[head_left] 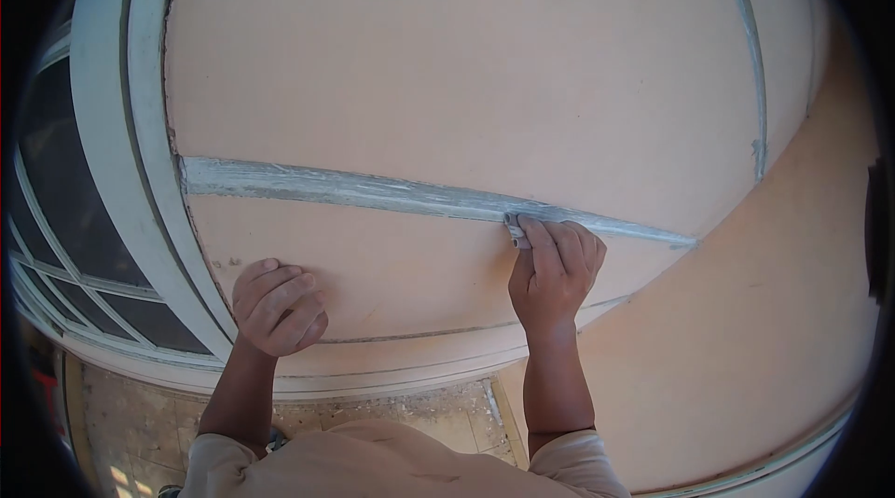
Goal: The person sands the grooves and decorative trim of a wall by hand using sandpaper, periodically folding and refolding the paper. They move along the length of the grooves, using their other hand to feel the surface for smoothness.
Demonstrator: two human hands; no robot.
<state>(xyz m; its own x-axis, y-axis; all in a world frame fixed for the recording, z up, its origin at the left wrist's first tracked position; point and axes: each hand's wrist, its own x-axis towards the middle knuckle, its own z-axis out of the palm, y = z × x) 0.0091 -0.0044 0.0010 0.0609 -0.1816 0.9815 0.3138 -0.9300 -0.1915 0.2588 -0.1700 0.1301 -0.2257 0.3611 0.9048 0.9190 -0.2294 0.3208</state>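
My right hand (557,265) pinches a small folded grey piece of sandpaper (515,230) between thumb and fingers. The sandpaper lies at the lower edge of a raised trim strip (373,190), whose blue-grey paint is worn and streaked with white. This strip runs across the peach wall (447,60) and narrows toward the right in this view. To the left and lower down, my left hand (282,307) is held close to the wall below the strip. Its fingers are curled in, and nothing shows in them.
A pale frame (149,125) borders the wall on the left, beside a window with dark panes (79,172). Another worn strip (746,41) climbs the wall at upper right. A peach wall (736,330) fills the lower right. Pale debris dots the tiled floor (410,409).
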